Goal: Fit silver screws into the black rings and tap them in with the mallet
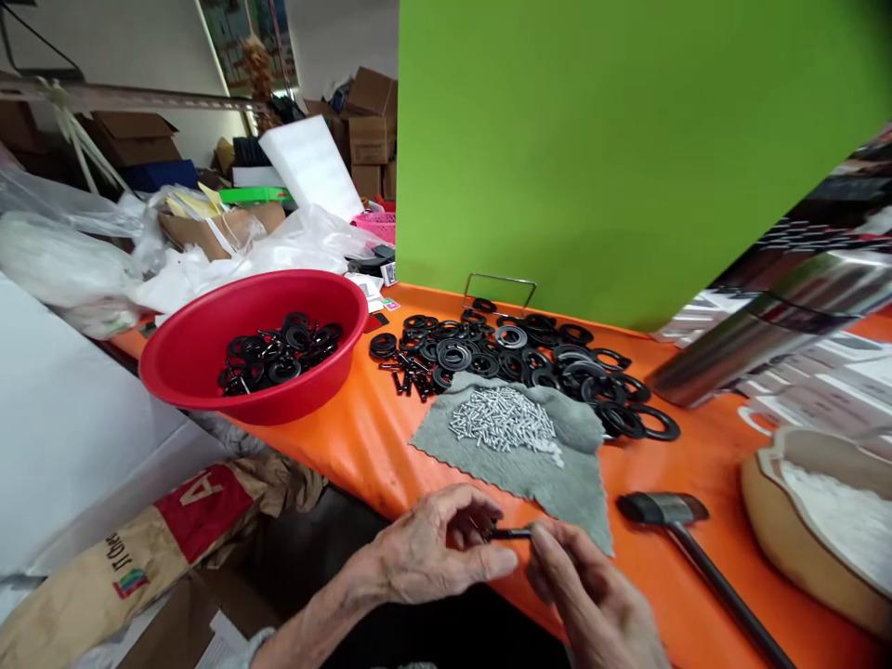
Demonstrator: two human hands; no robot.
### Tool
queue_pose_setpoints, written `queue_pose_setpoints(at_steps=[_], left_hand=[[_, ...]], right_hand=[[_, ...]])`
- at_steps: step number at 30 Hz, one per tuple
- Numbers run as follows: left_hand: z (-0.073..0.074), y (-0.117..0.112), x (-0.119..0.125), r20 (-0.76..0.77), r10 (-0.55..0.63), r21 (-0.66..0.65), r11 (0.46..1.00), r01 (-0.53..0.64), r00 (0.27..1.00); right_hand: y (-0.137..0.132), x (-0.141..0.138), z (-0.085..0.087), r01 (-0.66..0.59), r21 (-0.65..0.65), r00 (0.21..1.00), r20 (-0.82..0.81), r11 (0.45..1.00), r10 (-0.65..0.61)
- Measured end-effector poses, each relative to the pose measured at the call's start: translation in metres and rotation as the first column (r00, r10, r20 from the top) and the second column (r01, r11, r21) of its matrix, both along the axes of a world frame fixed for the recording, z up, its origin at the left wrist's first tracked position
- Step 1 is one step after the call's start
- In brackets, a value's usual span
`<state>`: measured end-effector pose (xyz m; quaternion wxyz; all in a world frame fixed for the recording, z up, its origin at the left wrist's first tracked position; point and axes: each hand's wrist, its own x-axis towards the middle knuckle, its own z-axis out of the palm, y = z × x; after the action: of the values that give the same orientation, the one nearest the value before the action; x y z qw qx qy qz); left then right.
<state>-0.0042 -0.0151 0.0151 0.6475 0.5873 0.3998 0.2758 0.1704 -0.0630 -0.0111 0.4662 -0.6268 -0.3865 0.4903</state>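
Note:
A slim black rod-shaped piece (pixel 512 533) spans the gap between my two hands, above the table's front edge. My right hand (pixel 592 595) pinches its right end between thumb and fingertips. Curled fingers of my left hand (pixel 436 548) close around its other end, which they partly hide. Just beyond lies a grey cloth (pixel 480 459) with a heap of small silver pins or screws (pixel 502 418) on it. Behind the cloth are piled black rings (pixel 483 364), with short black rods (pixel 413 379) at the pile's left side.
A red basin (pixel 174 390) with black rings and rods stands left on the orange table (pixel 362 455). To the right are a hammer (pixel 697 539), a tan bowl (pixel 773 502) of white material and a shiny metal cylinder (pixel 780 325). A green panel (pixel 592 158) rises behind.

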Motion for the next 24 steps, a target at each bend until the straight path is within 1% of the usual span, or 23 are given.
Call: queue_pose_setpoints(at_steps=[1, 3, 6, 8, 10, 13, 17, 19, 21, 24], left_hand=[[-0.001, 0.002, 0.003, 0.021, 0.0, -0.021, 1.0, 0.0, 1.0], [-0.004, 0.007, 0.006, 0.01, 0.032, 0.017, 0.999, -0.032, 0.999], [-0.006, 0.014, 0.005, -0.121, 0.07, 0.189, 0.981, -0.046, 0.99], [-0.006, 0.016, 0.002, -0.192, 0.07, 0.289, 0.957, -0.012, 0.979], [-0.009, 0.016, 0.0, -0.247, 0.072, 0.38, 0.924, 0.028, 0.966], [-0.015, 0.013, 0.0, -0.355, 0.088, 0.474, 0.875, 0.099, 0.931], [-0.023, 0.011, 0.002, -0.46, 0.11, 0.514, 0.843, 0.162, 0.881], [-0.025, 0.011, 0.003, -0.482, 0.125, 0.524, 0.834, 0.171, 0.867], [-0.028, 0.013, 0.002, -0.481, 0.131, 0.535, 0.827, 0.172, 0.867], [-0.033, 0.014, 0.001, -0.464, 0.115, 0.542, 0.821, 0.179, 0.878]], right_hand=[[0.006, -0.004, 0.002, -0.023, 0.026, 0.999, 0.028, 0.999, 0.022], [0.017, -0.007, 0.005, -0.068, 0.071, 0.997, 0.052, 0.995, 0.065], [0.027, -0.004, 0.007, -0.145, 0.094, 0.986, 0.094, 0.985, 0.136], [0.03, 0.001, 0.008, -0.223, 0.11, 0.959, 0.204, 0.968, 0.198], [0.031, 0.006, 0.006, -0.308, 0.162, 0.91, 0.337, 0.937, 0.241], [0.034, 0.01, -0.003, -0.41, 0.273, 0.831, 0.505, 0.87, 0.233], [0.037, 0.014, -0.022, -0.522, 0.366, 0.721, 0.671, 0.77, 0.17], [0.038, 0.016, -0.033, -0.537, 0.397, 0.703, 0.698, 0.745, 0.135], [0.038, 0.019, -0.041, -0.546, 0.422, 0.703, 0.7, 0.724, 0.121], [0.04, 0.02, -0.047, -0.58, 0.431, 0.682, 0.72, 0.691, 0.123]])
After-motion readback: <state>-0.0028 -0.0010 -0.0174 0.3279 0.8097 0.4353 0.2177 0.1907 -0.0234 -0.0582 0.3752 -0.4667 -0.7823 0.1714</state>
